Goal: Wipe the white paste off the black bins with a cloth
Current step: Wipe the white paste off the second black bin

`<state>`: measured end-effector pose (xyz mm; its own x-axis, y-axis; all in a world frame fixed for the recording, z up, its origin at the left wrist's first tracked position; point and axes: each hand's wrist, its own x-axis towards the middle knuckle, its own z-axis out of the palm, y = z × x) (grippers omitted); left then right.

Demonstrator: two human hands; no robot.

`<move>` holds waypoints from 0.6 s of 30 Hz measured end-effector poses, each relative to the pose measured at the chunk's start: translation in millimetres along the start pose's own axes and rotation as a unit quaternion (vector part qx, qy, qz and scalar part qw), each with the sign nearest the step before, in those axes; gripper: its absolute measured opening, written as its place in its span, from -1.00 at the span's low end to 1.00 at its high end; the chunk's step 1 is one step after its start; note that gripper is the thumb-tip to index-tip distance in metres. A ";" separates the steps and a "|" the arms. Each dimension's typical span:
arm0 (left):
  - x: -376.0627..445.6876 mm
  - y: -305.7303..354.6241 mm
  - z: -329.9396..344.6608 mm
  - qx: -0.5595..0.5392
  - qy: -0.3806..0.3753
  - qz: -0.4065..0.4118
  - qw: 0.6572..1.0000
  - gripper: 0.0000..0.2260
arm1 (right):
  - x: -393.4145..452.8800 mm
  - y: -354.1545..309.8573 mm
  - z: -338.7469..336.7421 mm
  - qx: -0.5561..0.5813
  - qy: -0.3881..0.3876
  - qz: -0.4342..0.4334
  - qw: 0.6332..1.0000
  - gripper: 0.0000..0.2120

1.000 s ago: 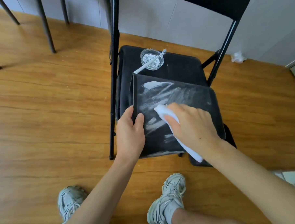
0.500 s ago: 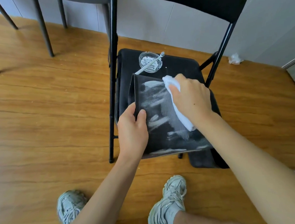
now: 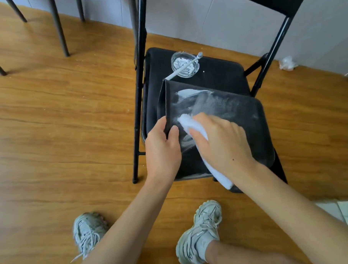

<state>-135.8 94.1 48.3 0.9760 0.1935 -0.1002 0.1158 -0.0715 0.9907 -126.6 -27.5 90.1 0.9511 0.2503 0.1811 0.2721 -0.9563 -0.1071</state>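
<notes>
A black bin (image 3: 240, 119) lies on its side on a black folding chair, its upper face smeared with white paste (image 3: 189, 92). My left hand (image 3: 162, 150) grips the bin's left rim, thumb on the smeared face and fingers over the edge. My right hand (image 3: 223, 143) holds a folded white cloth (image 3: 190, 125) and presses it onto the bin's near left part, right beside my left thumb. The cloth's tail (image 3: 221, 176) hangs out below my wrist. Part of the smeared face is hidden under my right hand.
At the back of the chair seat (image 3: 222, 77) stands a glass dish of white paste (image 3: 185, 64) with a white brush (image 3: 183, 68) laid across it. The chair's frame (image 3: 138, 73) rises on the left. Crumpled paper (image 3: 287, 63) lies by the wall. My shoes (image 3: 199, 232) stand on the wooden floor.
My right hand has swept the cloth from the bin's far upper edge back down toward me and to the left, thinning the streaks there. My left hand keeps its grip on the rim.
</notes>
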 end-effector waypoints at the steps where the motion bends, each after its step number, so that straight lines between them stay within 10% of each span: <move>1: 0.3 -0.3 -1.0 0.010 -0.004 -0.002 1.000 -0.79 | -8.6 -3.4 -1.4 0.019 -0.010 -0.013 1.000 -0.83; 18: 2.1 0.5 -1.1 0.009 -0.018 0.012 1.000 -0.76 | 52.1 10.4 9.1 -0.003 0.028 0.070 0.997 -0.75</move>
<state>-133.8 95.6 48.7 0.9846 0.1553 -0.0799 0.0951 -0.0930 0.9911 -72.9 -23.1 89.6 0.9699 0.1049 0.2198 0.1354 -0.9824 -0.1288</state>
